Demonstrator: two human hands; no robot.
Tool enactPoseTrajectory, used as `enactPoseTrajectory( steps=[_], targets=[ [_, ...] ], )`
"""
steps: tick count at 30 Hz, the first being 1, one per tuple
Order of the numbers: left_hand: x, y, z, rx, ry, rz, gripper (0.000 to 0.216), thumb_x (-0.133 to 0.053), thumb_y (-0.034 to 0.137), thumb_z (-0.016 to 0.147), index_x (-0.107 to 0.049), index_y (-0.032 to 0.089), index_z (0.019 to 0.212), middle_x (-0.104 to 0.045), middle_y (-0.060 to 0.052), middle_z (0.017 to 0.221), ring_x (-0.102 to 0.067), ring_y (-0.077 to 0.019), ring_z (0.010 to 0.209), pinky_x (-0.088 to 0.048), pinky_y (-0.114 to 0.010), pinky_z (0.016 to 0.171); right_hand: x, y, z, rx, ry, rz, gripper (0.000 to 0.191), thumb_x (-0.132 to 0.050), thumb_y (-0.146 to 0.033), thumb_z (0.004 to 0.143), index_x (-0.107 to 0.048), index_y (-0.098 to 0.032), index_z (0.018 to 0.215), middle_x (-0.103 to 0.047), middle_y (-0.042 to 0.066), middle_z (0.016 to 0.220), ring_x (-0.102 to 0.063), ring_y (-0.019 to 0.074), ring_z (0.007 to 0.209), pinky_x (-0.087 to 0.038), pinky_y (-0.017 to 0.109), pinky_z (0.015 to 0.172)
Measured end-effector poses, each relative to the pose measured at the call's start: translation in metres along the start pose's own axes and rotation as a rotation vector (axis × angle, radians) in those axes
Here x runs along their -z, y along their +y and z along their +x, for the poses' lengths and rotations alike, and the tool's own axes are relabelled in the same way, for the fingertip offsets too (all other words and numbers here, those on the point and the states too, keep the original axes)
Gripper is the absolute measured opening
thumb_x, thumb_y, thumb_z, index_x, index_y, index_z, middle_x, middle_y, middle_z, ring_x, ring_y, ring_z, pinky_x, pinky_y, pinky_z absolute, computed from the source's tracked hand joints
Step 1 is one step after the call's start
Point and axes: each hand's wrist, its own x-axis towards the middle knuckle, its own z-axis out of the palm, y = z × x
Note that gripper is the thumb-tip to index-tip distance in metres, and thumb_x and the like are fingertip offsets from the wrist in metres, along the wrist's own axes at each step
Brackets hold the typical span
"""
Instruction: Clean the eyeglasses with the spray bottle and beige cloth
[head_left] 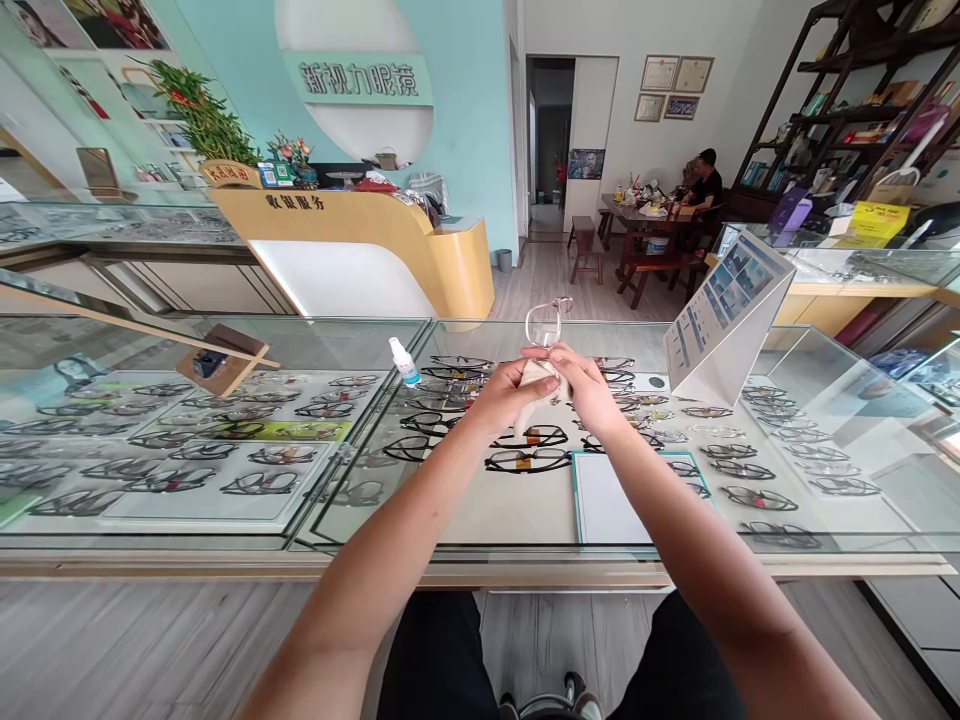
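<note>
Above the glass display counter, my two hands come together around a pair of clear-framed eyeglasses (541, 326) and a pale cloth (534, 388). My left hand (508, 392) is closed, thumb lying over the cloth. My right hand (586, 384) is closed too, its fingers pinching near the lower part of the glasses. One lens and a thin metal part stick up past the fingertips; the rest of the glasses is hidden by the hands and cloth. To the left, a small white spray bottle (405, 363) with a blue label stands upright on the glass.
Under the counter glass (465, 535) lie rows of eyeglasses (528, 460). A white display stand (724, 315) rises at the right, and a wooden holder (225, 360) sits left. Behind are a reception desk (442, 265) and a seated person (706, 182) at a table.
</note>
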Motion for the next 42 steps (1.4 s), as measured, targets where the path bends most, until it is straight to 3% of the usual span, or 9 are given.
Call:
enactPoseTrajectory(
  steps=[11,19,29,34,42],
  targets=[
    [0.0,0.011,-0.001,0.007,-0.071,0.041,0.063,-0.109,0.062,0.065,-0.081,0.015,0.098,-0.074,-0.003,0.086,-0.066,-0.0172,0.079,-0.05,-0.029,0.075,0.0,0.002,0.001,-0.074,0.076,0.086,0.042,-0.065,-0.055,0.103,-0.093,-0.025,0.113,-0.071,0.005,0.113,-0.067,0.0244,0.109,-0.054,0.037,0.109],
    [0.001,0.012,-0.004,0.011,-0.108,0.068,0.073,-0.105,0.062,0.074,-0.08,0.015,0.124,-0.08,-0.007,0.105,-0.071,-0.0218,0.094,-0.054,-0.033,0.087,0.002,0.005,0.001,-0.079,0.121,0.132,0.048,-0.072,-0.07,0.1,-0.094,-0.029,0.11,-0.079,0.005,0.112,-0.068,0.0256,0.103,-0.056,0.038,0.098],
    [0.0,0.013,-0.005,0.032,-0.125,0.02,0.076,-0.109,0.058,0.069,-0.08,0.016,0.125,-0.079,-0.007,0.103,-0.071,-0.022,0.094,-0.054,-0.033,0.087,0.002,0.009,0.001,-0.068,0.119,0.166,0.041,-0.074,-0.065,0.102,-0.095,-0.03,0.11,-0.079,0.004,0.115,-0.069,0.0254,0.103,-0.055,0.039,0.098],
    [-0.003,0.014,-0.005,0.003,-0.118,0.033,0.067,-0.108,0.056,0.071,-0.08,0.016,0.116,-0.078,-0.006,0.099,-0.07,-0.0215,0.092,-0.055,-0.032,0.086,0.001,0.009,0.002,-0.047,0.104,0.136,0.045,-0.074,-0.068,0.101,-0.094,-0.029,0.111,-0.072,0.005,0.11,-0.066,0.024,0.099,-0.057,0.038,0.095],
    [-0.003,0.0,0.002,-0.056,-0.028,0.019,0.071,-0.107,0.065,0.068,-0.081,0.018,0.115,-0.079,-0.004,0.095,-0.071,-0.0192,0.085,-0.055,-0.03,0.078,0.001,0.007,0.001,-0.009,0.044,0.035,0.054,-0.067,-0.073,0.105,-0.093,-0.028,0.12,-0.072,0.006,0.117,-0.068,0.0263,0.109,-0.058,0.041,0.103]
  ],
)
